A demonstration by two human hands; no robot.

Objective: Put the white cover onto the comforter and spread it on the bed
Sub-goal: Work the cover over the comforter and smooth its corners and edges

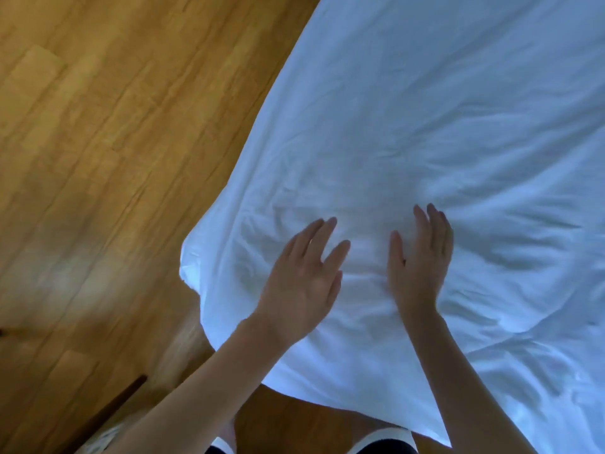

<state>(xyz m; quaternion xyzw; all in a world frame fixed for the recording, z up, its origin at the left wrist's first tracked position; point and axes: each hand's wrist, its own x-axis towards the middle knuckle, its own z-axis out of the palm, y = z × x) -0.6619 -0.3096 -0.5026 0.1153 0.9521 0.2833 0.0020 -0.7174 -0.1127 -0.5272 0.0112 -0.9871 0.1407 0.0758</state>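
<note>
Lay spread over the bed, the covered comforter, corner overhanging the wood floor. Pressed flat on it, left hand and right hand, fingers straight, grasping nothing. Probably soft, light, crease-prone; best pinched at the corner hem.

White cover cut off at top and right edges, comforter and bed hidden beneath.
</note>
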